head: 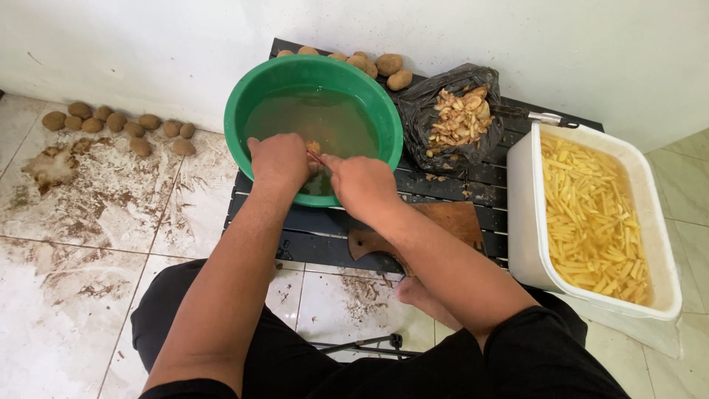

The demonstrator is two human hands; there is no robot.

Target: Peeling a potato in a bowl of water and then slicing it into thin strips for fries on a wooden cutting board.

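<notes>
Basically black slatted table on muddy white-tiled floor, w/ white wall.

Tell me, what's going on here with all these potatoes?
A seated person holds a potato over a green basin of cloudy water, left hand gripping it, right hand working a thin tool against it. Peelings fill a black bag. A white tub holds cut potato strips in water. Unpeeled potatoes lie on the dirty floor and behind the basin.
</notes>
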